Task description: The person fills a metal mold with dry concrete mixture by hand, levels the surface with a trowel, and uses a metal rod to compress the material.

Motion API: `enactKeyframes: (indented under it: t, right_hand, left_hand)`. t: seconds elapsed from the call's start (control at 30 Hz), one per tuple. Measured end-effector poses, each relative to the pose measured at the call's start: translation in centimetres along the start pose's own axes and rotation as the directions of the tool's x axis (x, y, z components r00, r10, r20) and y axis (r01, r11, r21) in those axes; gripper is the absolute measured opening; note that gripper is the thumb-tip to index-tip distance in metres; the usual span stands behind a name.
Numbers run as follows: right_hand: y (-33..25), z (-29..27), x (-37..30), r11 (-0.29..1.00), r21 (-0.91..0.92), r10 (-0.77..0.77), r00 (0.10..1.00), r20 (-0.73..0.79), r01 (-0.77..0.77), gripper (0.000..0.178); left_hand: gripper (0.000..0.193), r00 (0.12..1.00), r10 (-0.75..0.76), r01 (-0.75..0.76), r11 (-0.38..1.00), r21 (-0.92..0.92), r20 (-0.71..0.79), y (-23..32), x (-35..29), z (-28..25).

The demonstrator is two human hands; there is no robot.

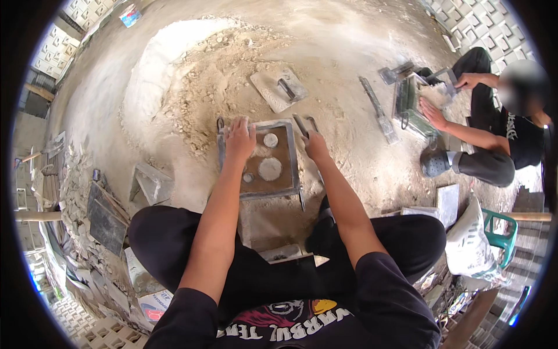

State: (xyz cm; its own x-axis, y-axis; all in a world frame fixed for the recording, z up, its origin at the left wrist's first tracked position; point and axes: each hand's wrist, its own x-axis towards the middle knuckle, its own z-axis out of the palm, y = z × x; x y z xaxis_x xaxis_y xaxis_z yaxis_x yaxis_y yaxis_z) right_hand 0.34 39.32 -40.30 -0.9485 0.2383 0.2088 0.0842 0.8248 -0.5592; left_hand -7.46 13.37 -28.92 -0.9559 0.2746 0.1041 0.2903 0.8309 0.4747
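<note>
A square grey mould frame (293, 168) lies on the ground in front of my knees. Its brown inner face (260, 181) carries three pale round patches of different sizes. My left hand (239, 138) rests flat on the mould's far left part, fingers stretched out. Beside the far right edge, my right hand (315, 146) is closed around a dark bar-like tool (300, 124), most of it hidden by the hand. A curved metal loop (314, 123) shows just past my fingers. At the near right corner, a thin dark rod (302, 200) sticks out.
A plastering float (280, 89) lies beyond the mould, near a heap of pale powder (154, 64). Further right are a long flat bar (378, 110) and a co-worker (494, 134) handling a powder-filled box mould (410, 104). A white sack (468, 244) stands near right.
</note>
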Motion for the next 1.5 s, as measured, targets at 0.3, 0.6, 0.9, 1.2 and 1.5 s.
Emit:
enactKeyframes:
  t: [0.3,0.6,0.9,1.2,1.5]
  right_hand:
    - [-7.3,-1.3,9.6,0.976,0.216,0.051,0.993,-0.110,-0.027,0.021]
    - [-4.8,5.5,22.4,0.967,-0.144,0.245,0.930,0.275,-0.212,0.053]
    - [-4.2,4.0,29.6,0.949,-0.308,0.084,0.892,0.444,0.064,0.052]
    - [-9.7,8.0,30.2,0.972,-0.201,-0.023,0.903,0.428,0.120,0.043]
    - [-10.4,-0.2,27.0,0.947,-0.255,-0.051,0.874,0.483,0.196,0.047]
  left_hand:
    - [0.040,0.995,0.096,-0.097,0.992,0.081,0.020,-6.8,4.8,1.3]
    - [0.037,0.991,0.113,-0.115,0.993,0.026,0.070,-5.6,6.4,0.5]
    - [0.037,0.992,0.111,-0.116,0.990,0.079,0.062,-5.8,6.8,0.2]
    - [0.037,0.994,0.097,-0.100,0.993,0.059,0.052,-6.0,6.5,0.0]
    - [0.034,0.992,0.084,-0.094,0.990,-0.103,-0.095,-5.9,6.1,0.4]
